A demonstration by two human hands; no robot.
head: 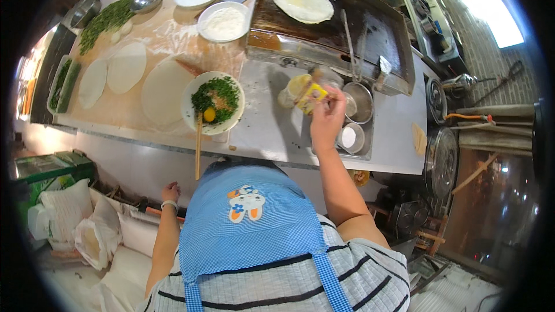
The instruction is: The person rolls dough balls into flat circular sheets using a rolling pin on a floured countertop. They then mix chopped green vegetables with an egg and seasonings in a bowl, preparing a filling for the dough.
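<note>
My right hand (pixel 328 115) grips a small yellow carton or packet (pixel 311 99) above the worktop. Just beyond it are a blurred pale-yellow round container (pixel 299 86) and another blurred container (pixel 326 78); I cannot tell exactly what they are. To the left, a white bowl (pixel 186 112) holds chopped greens (pixel 222 95), a raw egg yolk (pixel 209 114) and brownish seasoning. Wooden chopsticks (pixel 198 149) lean in the bowl and stick out past the table edge. My left hand (pixel 172 191) hangs below the counter, fingers loosely curled, with nothing visible in it.
A flatbread (pixel 303 3) lies on the griddle (pixel 373 17), beside metal tongs (pixel 348 34). Dough rounds (pixel 162 91), flour bowls (pixel 223 22) and leafy greens (pixel 104 21) occupy the left worktop. At right, a metal tray (pixel 367 149) holds a steel pot (pixel 362 110) and a white-powder cup (pixel 350 138).
</note>
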